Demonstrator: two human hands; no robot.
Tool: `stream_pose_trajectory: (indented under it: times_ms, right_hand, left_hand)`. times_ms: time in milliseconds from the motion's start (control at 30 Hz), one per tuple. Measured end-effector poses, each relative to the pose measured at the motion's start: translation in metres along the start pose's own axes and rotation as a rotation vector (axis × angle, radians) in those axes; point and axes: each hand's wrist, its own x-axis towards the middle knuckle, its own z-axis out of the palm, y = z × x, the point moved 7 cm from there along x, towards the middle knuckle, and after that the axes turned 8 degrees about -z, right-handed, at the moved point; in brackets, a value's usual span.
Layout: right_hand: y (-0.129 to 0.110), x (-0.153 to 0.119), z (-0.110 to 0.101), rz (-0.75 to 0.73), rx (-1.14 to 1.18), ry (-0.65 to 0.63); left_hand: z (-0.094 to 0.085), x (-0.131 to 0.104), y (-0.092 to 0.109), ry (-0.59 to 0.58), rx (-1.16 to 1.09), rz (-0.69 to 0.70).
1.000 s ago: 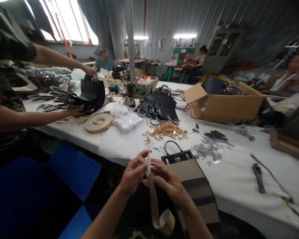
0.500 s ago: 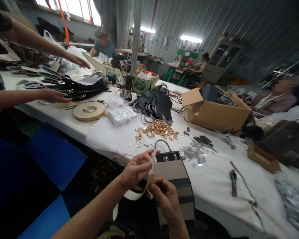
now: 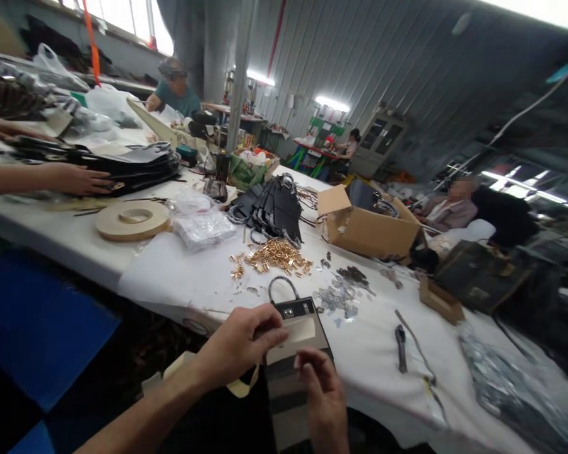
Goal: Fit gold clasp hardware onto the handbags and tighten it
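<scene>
My left hand (image 3: pixel 253 334) is closed, thumb against fingers, on a short strip of cream tape (image 3: pixel 301 329) that reaches out to the right over the bag. More cream tape (image 3: pixel 242 386) hangs in a loop below my left wrist. My right hand (image 3: pixel 322 394) is held over the lower part of the bag, fingers loosely bent and a little apart, with nothing visible in them. Under both hands the black and taupe striped bag (image 3: pixel 288 403) leans at the table edge, its handle (image 3: pixel 284 280) upright and metal fittings near its top.
Gold metal fittings (image 3: pixel 278 257) and silver plates (image 3: pixel 338 297) lie beyond the bag on the white table (image 3: pixel 170 271). A tape roll (image 3: pixel 105 225), black bag pieces (image 3: pixel 277 205) and a cardboard box (image 3: pixel 373 232) stand farther back. A co-worker's hands (image 3: pixel 78 178) touch stacked pieces at left.
My right hand has let go of the tape and moved slightly down. The strip in my left hand now lies across the bag. The co-worker's hands moved onto the stack; my view shifted right.
</scene>
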Motion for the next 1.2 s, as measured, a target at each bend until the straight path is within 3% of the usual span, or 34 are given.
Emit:
stream_pose_trajectory:
  times_ms: [67, 167, 267, 533, 700, 933, 1100, 1200]
  right_hand:
    - [-0.043, 0.015, -0.020, -0.134, -0.055, 0.021]
    - [-0.097, 0.034, -0.024, -0.283, -0.218, -0.156]
    - [-0.116, 0.044, -0.013, -0.300, -0.371, -0.335]
    - [-0.108, 0.048, 0.004, -0.277, -0.449, -0.420]
    - [-0.103, 0.046, 0.008, -0.288, -0.446, -0.436]
    - [-0.094, 0.040, 0.008, -0.294, -0.474, -0.455]
    - [-0.085, 0.039, 0.009, -0.291, -0.438, -0.439]
    - [-0.085, 0.032, 0.011, -0.373, -0.378, -0.394]
  left_hand:
    - [0.005, -0.003, 0.006, -0.019, 0.170, 0.018]
    - [0.014, -0.006, 0.011, -0.077, 0.325, 0.056]
    - [0.020, -0.009, 0.012, -0.100, 0.423, 0.119]
    - [0.027, -0.011, -0.003, -0.074, 0.498, 0.081]
    - [0.038, -0.008, -0.001, -0.145, 0.577, 0.183]
    - [0.041, -0.008, -0.001, -0.188, 0.607, 0.230]
    - [0.043, -0.007, 0.001, -0.220, 0.470, 0.234]
    - [0.044, -0.003, -0.007, -0.252, 0.218, 0.118]
